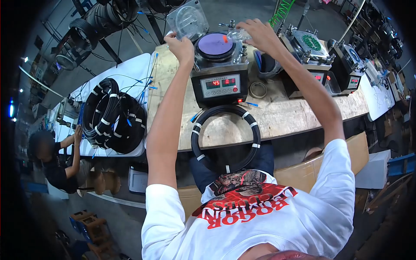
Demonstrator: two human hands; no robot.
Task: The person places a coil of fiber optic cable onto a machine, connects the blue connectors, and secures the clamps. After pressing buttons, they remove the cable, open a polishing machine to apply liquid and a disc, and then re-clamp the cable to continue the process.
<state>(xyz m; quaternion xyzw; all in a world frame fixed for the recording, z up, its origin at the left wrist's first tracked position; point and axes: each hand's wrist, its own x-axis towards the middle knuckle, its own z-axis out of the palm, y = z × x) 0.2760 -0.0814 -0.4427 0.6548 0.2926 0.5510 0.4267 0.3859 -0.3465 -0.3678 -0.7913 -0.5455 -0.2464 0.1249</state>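
My left hand (180, 47) is closed on the edge of a clear plate (188, 21) with a round pattern, raised at the left of a polishing machine (220, 86). The machine's round purple pad (215, 44) is uncovered, and its display reads 45 and 0.0. Over the pad's right side, my right hand (258, 35) grips a clear bottle (239, 36), tilted with its orange-red tip (225, 39) toward the pad. A coiled black cable (194, 138) with white ties lies in front of the machine, partly over the table edge.
Right of the machine are a tape roll (258, 89), a dark container (266, 65) and two more machines (308, 45) (353, 60). Black cable coils (104, 112) lie on the white table (149, 65) at left, where another person (58, 160) sits. Blue-tipped connectors lie on the wooden table (173, 95).
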